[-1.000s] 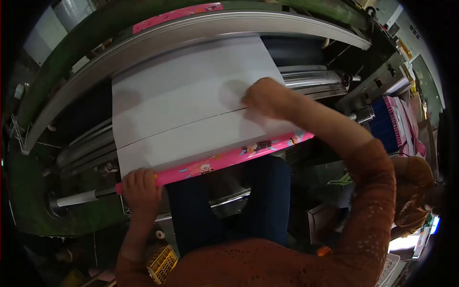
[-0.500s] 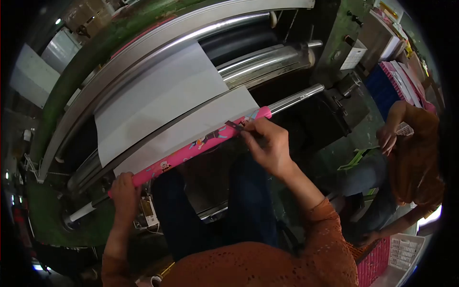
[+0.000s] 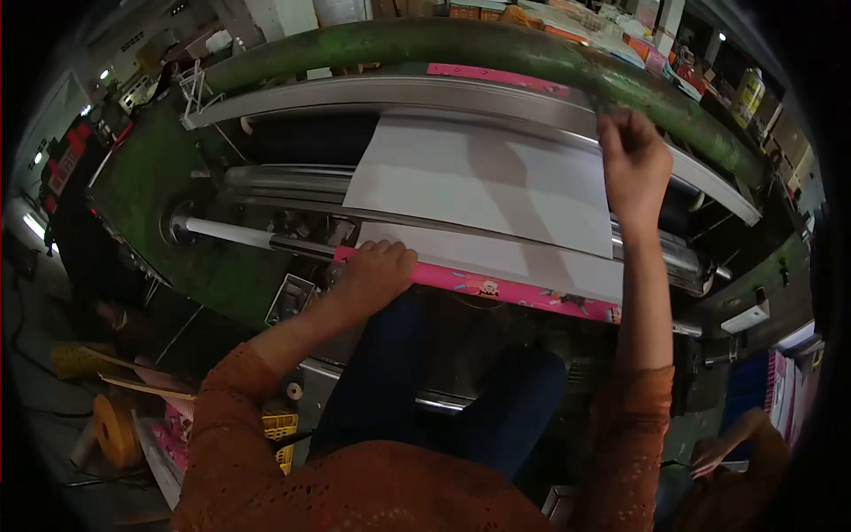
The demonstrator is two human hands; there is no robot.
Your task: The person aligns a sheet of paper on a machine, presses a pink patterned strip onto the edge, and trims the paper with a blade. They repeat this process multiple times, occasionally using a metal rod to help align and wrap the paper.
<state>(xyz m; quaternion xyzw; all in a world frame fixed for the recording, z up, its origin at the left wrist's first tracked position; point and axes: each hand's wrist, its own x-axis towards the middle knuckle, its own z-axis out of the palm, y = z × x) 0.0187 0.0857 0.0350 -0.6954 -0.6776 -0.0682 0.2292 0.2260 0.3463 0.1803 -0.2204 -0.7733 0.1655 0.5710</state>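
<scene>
The left hand [image 3: 377, 268] grips the left end of the pink printed roll [image 3: 519, 291], along the front edge of the green machine [image 3: 208, 275]; whether the raised right hand [image 3: 636, 164] holds anything cannot be told; a slack left grip might let the roll turn, creasing the white sheet [image 3: 421, 168].

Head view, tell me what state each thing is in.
Pink roll, printed side out
White sheet, spread smooth, dark gap crossing it near the roll
Left hand, fingers curled over the roll's left end
Right hand, raised, fingers bent, grip unclear
Yellow crate, partly hidden, contents unclear
</scene>
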